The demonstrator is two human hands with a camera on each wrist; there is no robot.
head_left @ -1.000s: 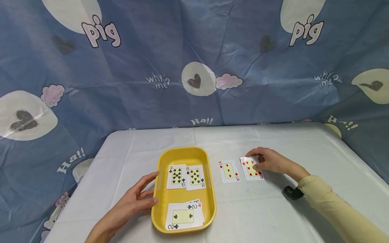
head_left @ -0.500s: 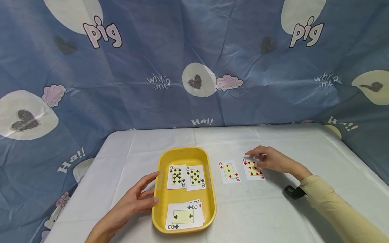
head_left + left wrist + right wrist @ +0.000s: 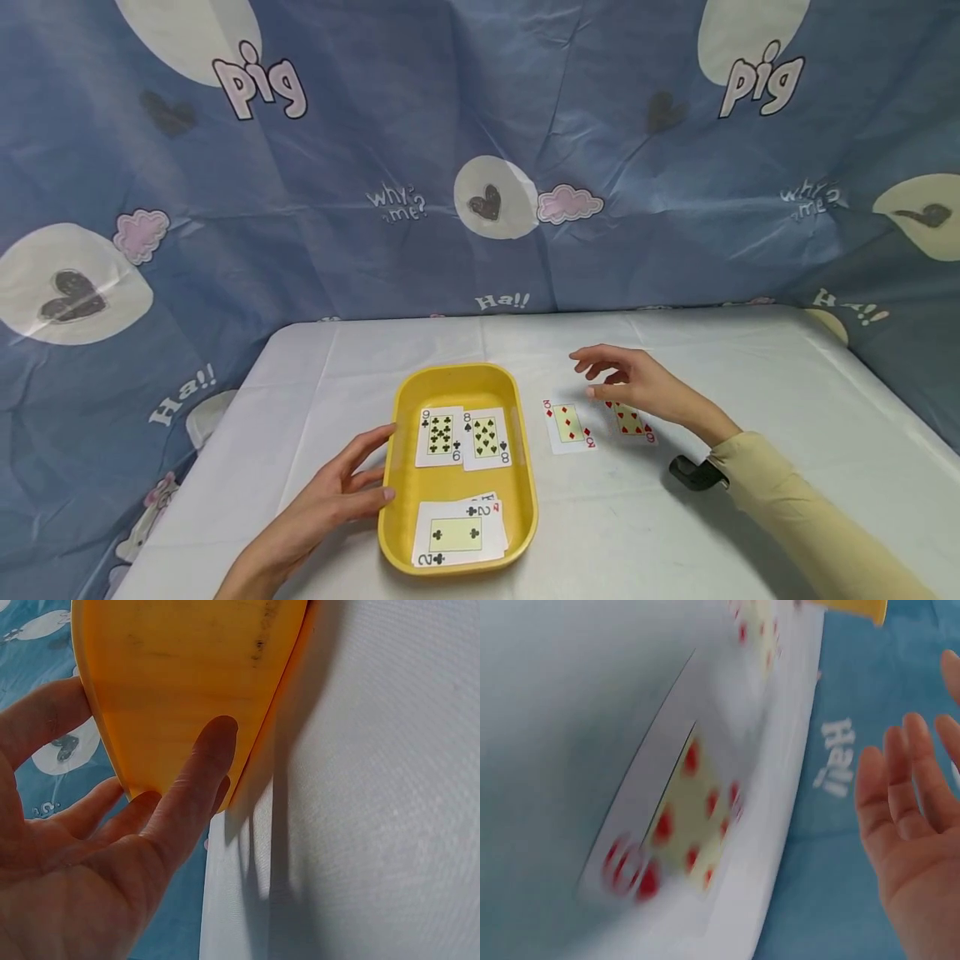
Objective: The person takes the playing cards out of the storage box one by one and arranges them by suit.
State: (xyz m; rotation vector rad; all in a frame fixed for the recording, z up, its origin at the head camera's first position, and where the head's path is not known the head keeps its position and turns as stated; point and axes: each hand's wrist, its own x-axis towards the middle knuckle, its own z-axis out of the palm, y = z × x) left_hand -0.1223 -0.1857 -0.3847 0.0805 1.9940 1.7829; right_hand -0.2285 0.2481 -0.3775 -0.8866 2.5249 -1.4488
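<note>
My left hand point(image 3: 318, 504) rests against the left side of a yellow tray point(image 3: 397, 517), its fingers and thumb spread and touching the wall. In the left wrist view the fingertips lie on the tray's outer side point(image 3: 187, 682). Inside the tray are the nine of clubs point(image 3: 440, 437), the eight of spades point(image 3: 486, 439), and the two of clubs point(image 3: 456, 533) on top of other cards. My right hand point(image 3: 641, 385) hovers with nothing in it, above the six of hearts point(image 3: 630, 422), partly covering it. To its left lies the three of diamonds point(image 3: 569, 425).
White cloth covers the table point(image 3: 600, 525). A blue printed curtain point(image 3: 420, 267) hangs behind its far edge. A black strap piece point(image 3: 697, 473) sits at my right wrist, by the pale yellow sleeve point(image 3: 810, 517).
My right hand has let go of the six of hearts, lifted, and moved left. That card now lies flat beside the three of diamonds. The left hand stays on the tray.
</note>
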